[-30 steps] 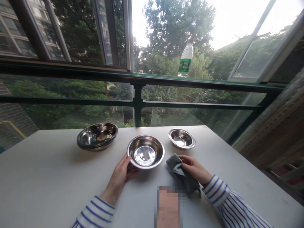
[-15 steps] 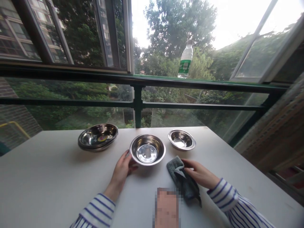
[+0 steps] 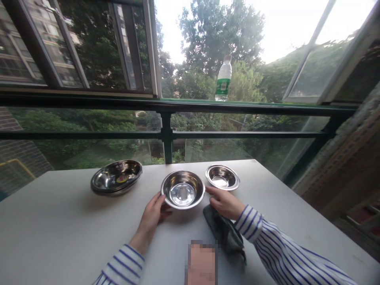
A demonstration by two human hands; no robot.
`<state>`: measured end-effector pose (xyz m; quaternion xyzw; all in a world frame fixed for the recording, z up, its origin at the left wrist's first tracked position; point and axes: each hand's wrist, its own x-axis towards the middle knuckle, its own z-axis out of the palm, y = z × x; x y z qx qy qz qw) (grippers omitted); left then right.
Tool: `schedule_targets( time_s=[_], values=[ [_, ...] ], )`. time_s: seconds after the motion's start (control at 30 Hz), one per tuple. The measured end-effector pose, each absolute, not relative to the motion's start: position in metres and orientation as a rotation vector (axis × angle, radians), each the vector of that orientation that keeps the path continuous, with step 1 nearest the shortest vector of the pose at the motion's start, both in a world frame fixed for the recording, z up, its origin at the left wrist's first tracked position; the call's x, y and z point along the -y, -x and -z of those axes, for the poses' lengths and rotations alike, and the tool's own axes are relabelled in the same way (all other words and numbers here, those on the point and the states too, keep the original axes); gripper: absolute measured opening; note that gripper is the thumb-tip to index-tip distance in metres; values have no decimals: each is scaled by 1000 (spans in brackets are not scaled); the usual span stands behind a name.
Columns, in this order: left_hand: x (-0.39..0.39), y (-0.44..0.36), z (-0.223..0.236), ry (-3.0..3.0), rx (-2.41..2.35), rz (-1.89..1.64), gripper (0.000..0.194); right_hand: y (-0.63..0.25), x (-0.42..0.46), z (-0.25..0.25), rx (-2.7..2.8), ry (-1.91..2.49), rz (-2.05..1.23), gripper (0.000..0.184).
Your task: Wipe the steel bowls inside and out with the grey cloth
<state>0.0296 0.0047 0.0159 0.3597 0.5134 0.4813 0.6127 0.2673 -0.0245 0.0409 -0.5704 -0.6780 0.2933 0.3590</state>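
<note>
A shiny steel bowl (image 3: 183, 194) is in the middle of the white table. At its left side, my left hand (image 3: 151, 211) grips the rim, the thumb side up against the edge and other fingers low beside the wall. My right hand (image 3: 225, 202) reaches to the bowl's right rim with the index fingertip at or touching it; thumb and index are apart. Beneath that hand and wrist lies a crumpled dark grey-green cloth (image 3: 227, 233), partly hidden. Just behind the right hand stands a smaller steel bowl (image 3: 222, 178) with a wide rim.
Several stacked steel bowls (image 3: 116, 178), the top one bearing a round sticker, stand tilted at the back left of the white table (image 3: 74, 233). A blurred pinkish patch (image 3: 202, 263) is at the near edge. Beyond, a plastic bottle (image 3: 223, 81) stands above the dark railing (image 3: 252, 107).
My right hand has let go of the cloth and moved left and up to the middle bowl's right rim. The left hand stays at that bowl. The view has shifted slightly.
</note>
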Motion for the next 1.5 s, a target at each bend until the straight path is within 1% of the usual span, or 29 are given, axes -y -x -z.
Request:
schedule_targets(
  time_s=[0.1, 0.23, 0.33, 0.4, 0.43, 0.47, 0.53, 0.63, 0.7, 0.8, 0.9, 1.03, 1.27, 1.5],
  values=[
    [-6, -33, -16, -865, -1191, -1096, 27, -268, 26, -39, 1752, 1513, -715, 48],
    [-8, -34, -17, -955, -1256, -1088, 29, -288, 28, -42, 1659, 1586, -642, 40],
    [-10, -28, -25, -1082, -1394, -1112, 42, -315, 25, -49, 1549, 1644, -572, 33],
    [-13, -24, -36, -1216, -1525, -1162, 53, -336, 21, -53, 1467, 1691, -511, 29],
    [-15, -23, -43, -1302, -1569, -1178, 55, -346, 18, -54, 1425, 1713, -491, 27],
    [-18, -24, -51, -1387, -1599, -1185, 54, -355, 15, -54, 1385, 1735, -477, 24],
    [-24, -33, -67, -1561, -1592, -1147, 45, -371, 8, -51, 1315, 1783, -469, 21],
    [-39, -60, -86, -1817, -1482, -996, 31, -388, 0, -43, 1255, 1853, -503, 25],
    [-50, -83, -93, -1957, -1393, -868, 26, -395, -5, -38, 1245, 1894, -541, 27],
    [-68, -115, -97, -2090, -1322, -671, 27, -402, -11, -36, 1256, 1948, -602, 27],
    [-83, -142, -96, -2178, -1311, -472, 34, -406, -17, -34, 1276, 1980, -659, 27],
    [-98, -165, -91, -2242, -1353, -309, 33, -407, -22, -30, 1297, 1991, -739, 28],
    [-113, -181, -74, -2249, -1426, -181, 33, -402, -24, -19, 1308, 1964, -861, 29],
    [-113, -183, -70, -2222, -1364, -175, 34, -398, -22, -23, 1269, 1968, -912, 29]
  ],
)
